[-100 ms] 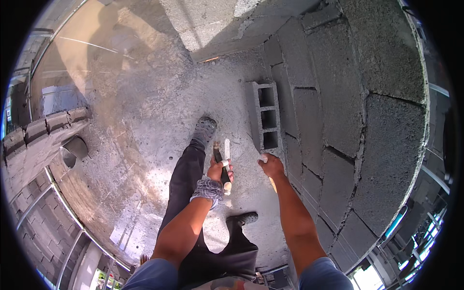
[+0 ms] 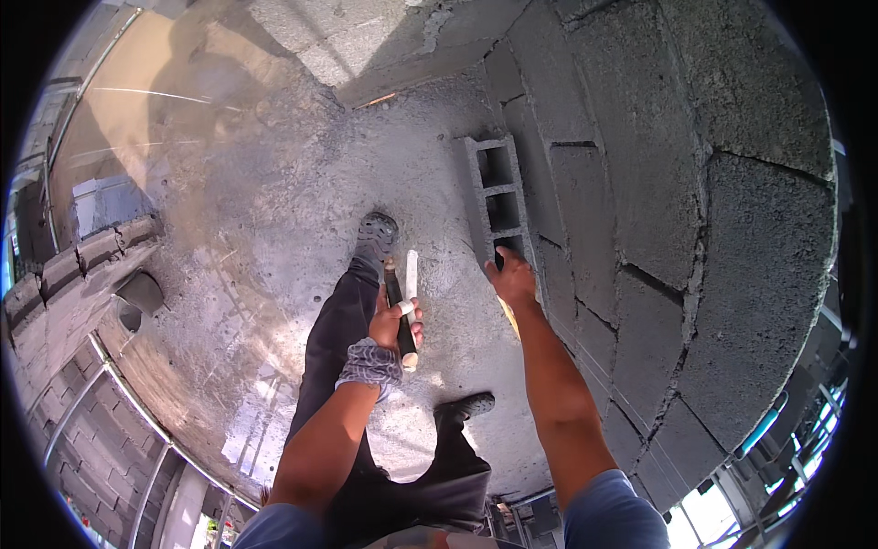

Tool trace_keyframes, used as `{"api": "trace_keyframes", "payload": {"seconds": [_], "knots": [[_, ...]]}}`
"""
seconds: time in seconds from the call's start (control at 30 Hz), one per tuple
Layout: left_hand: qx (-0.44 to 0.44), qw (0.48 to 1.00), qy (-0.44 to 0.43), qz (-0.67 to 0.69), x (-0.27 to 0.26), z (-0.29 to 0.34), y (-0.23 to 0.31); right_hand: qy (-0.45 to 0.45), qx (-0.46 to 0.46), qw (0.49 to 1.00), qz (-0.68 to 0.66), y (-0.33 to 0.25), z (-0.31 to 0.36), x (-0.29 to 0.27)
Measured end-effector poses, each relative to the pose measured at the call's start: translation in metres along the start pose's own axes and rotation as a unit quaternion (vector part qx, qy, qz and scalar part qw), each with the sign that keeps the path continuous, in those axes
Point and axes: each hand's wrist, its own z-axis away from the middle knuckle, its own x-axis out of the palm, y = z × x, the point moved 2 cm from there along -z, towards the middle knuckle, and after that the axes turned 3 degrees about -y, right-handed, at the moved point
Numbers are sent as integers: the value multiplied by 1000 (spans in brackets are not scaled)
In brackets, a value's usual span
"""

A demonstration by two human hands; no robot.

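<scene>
The step in hand looks, as a judgement, like taking hold of the hollow grey concrete block with three square cavities (image 2: 500, 189) at its near end. It sits on the rough grey concrete floor (image 2: 274, 210), right of centre, just beside the grey block wall with open dark joints (image 2: 631, 233); whether it touches that wall I cannot tell.

The bare right hand (image 2: 517, 280) is at the block's near end, thumb and index finger parted by the near cavity and partly covering it. I cannot tell whether those fingers have a grip or merely lie close. A yellowish strip of unclear kind (image 2: 508, 316) shows under the right wrist.

The left hand (image 2: 391, 326), with a grey patterned cuff at the wrist, has its fingers wrapped around a dark rod-shaped tool with pale ends (image 2: 406, 341) and a straight white bar (image 2: 412, 273) alongside it; whether these are joined is hidden by the hand.

In my judgement, the next move calls for a firm hold on a cavity's edge, with care for fingertips between block and wall.

The block is matt and grainy, its long side running far to near, its cavities facing up. The far and middle ones are dark inside, parted by thin webs, and no break shows in its visible rim.
</scene>
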Motion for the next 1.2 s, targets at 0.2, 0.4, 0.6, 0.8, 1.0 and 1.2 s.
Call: {"api": "trace_keyframes", "payload": {"seconds": [0.2,0.4,0.6,0.8,1.0,1.2], "knots": [[77,989,-125,-13,15,9,26,65,-74,988,116,7,-86,26],[54,978,11,-203,63,5,22,30,-38,989,142,-7,-96,19],[-6,988,5,-153,73,-1,14,-60,-56,980,179,-2,-105,21],[48,982,-47,-179,81,8,22,-1,-43,984,175,0,-111,38],[48,989,-16,-140,70,5,25,-81,-17,986,148,11,-125,52],[47,979,-6,-200,65,4,18,-72,-48,986,140,40,-84,39]]}}
